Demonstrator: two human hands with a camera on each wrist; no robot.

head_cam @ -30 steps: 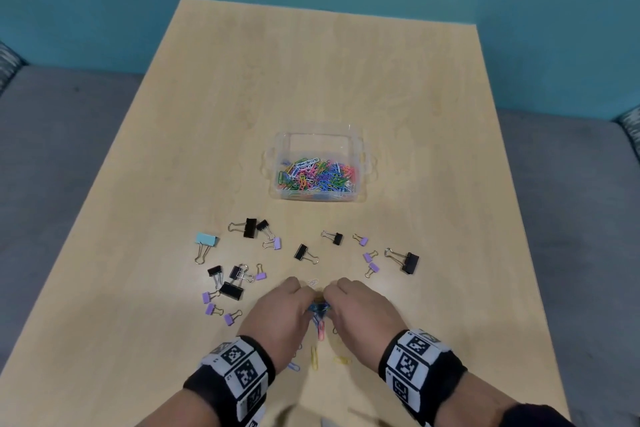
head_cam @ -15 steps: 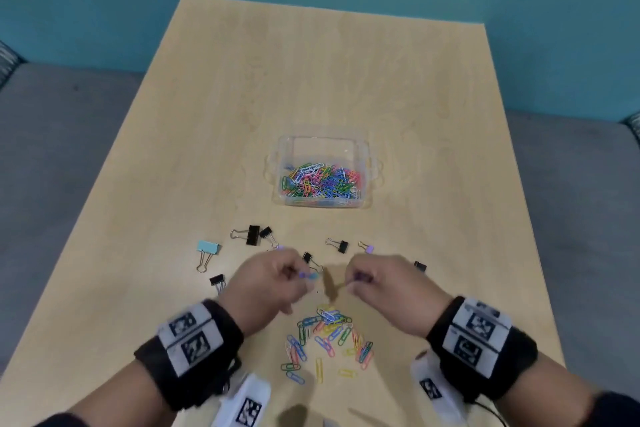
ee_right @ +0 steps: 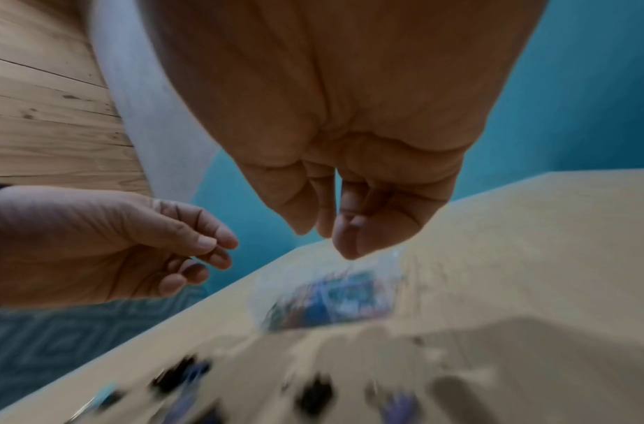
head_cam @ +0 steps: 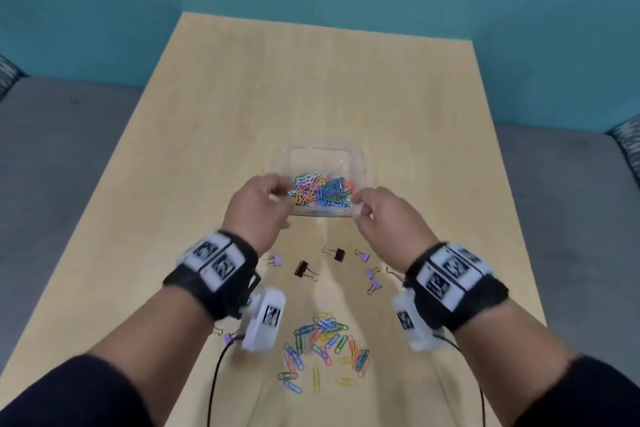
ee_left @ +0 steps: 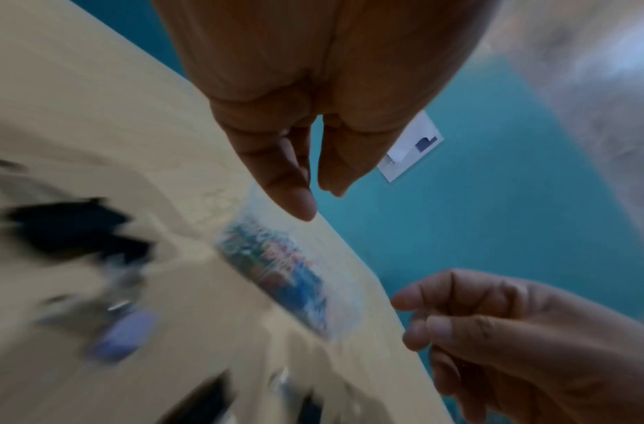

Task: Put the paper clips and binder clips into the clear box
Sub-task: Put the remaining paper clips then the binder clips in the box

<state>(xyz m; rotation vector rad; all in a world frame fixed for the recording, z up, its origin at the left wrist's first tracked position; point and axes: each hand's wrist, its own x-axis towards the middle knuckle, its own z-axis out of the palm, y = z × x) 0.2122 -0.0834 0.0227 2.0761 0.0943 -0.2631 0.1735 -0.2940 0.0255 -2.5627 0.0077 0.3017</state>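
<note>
The clear box [head_cam: 320, 150] sits mid-table, its near half full of coloured paper clips [head_cam: 322, 191]. My left hand [head_cam: 285, 192] hovers at the box's near left corner and my right hand [head_cam: 358, 206] at its near right corner. Both hold their fingertips pinched together, as on a small paper clip that is mostly hidden. The left wrist view shows the left hand [ee_left: 313, 198] above the blurred box [ee_left: 288, 272]. In the right wrist view the right hand [ee_right: 331, 238] has a purple speck at its fingertips. A loose pile of paper clips [head_cam: 322, 343] lies near me.
Between the box and the pile lie black binder clips [head_cam: 304, 269] and small purple binder clips [head_cam: 373, 279]. More clips are hidden under my left forearm. The wooden table [head_cam: 311, 80] ends at a teal wall; grey seating flanks both sides.
Both hands lifted off the paper clip pile, each pinching something small, and moved forward and apart to the near corners of the clear box.
</note>
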